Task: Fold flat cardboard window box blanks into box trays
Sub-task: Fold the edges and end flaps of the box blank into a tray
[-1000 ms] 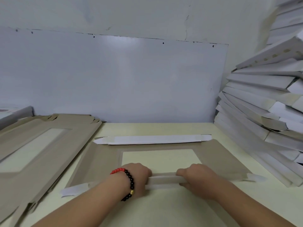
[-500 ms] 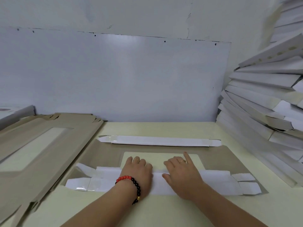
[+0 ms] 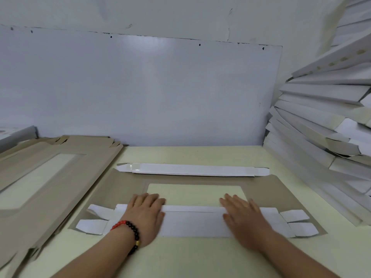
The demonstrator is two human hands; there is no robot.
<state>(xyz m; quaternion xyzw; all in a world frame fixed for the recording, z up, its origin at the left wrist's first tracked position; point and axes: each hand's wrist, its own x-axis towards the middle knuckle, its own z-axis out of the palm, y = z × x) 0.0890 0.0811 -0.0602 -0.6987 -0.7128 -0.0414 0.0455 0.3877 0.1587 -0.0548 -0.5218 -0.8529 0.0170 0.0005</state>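
Pale yellow-green tabletop (image 3: 200, 155), backed by a grey-white panel (image 3: 140, 91) fixed to a white wall (image 3: 180, 15); small dark marks along the panel's top edge, too small to identify.

Landmark: window box blank (image 3: 281, 195), brown face up, flat on the tabletop at centre, rectangular window (image 3: 196, 193) showing the table colour through it.

- Far flap (image 3: 192, 169): white side up, folded over along the blank's far edge, lying flat.
- Near flap (image 3: 192, 223): white side up, folded over along the blank's near edge; small white end tabs (image 3: 299, 223) at both ends, those at the left slightly lifted.
- Left hand (image 3: 145, 215): on the near flap, left of the window's middle, fingers straight and together, palm pressing down; red-and-black bead bracelet (image 3: 130, 233) at the wrist.
- Right hand (image 3: 244, 217): on the near flap, right of the window's middle, fingers straight, slightly spread, pressing flat. Flap portions under both palms hidden.
- Stack of unfolded brown blanks (image 3: 50, 177): left of the landmark blank, cut off by the left and bottom frame edges; count not readable.
- Pile of folded white trays (image 3: 325, 117): right of the landmark blank, leaning, cut off by the right and top edges; upper part blurred.
- Grey-white object (image 3: 16, 135): behind the brown stack at the left edge, mostly out of frame, unidentifiable.
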